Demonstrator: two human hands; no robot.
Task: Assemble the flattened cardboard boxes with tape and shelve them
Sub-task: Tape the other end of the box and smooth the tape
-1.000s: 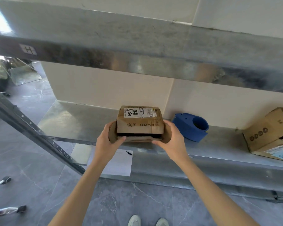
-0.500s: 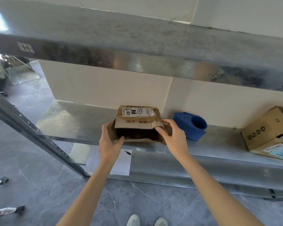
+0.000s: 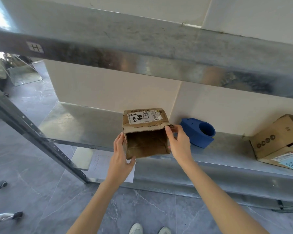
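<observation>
Popping back open, by the look of it: had the near flaps of the cardboard box (image 3: pixel 145 119) folded in a second ago, found them spread wide by now with the dark inside on show. Probably meant no tape on that end yet, so not ready to leave. Parked right at the front edge of the lower shelf (image 3: pixel 85 125). Pressed the left hand (image 3: pixel 121 156) flat on the left side, fingers straight; pinched the top right flap corner with the right hand (image 3: pixel 178 144). Had the blue tape dispenser (image 3: pixel 199 132) just beside on the right, bare shelf on the left, and the upper shelf (image 3: pixel 142 48) low overhead.
</observation>
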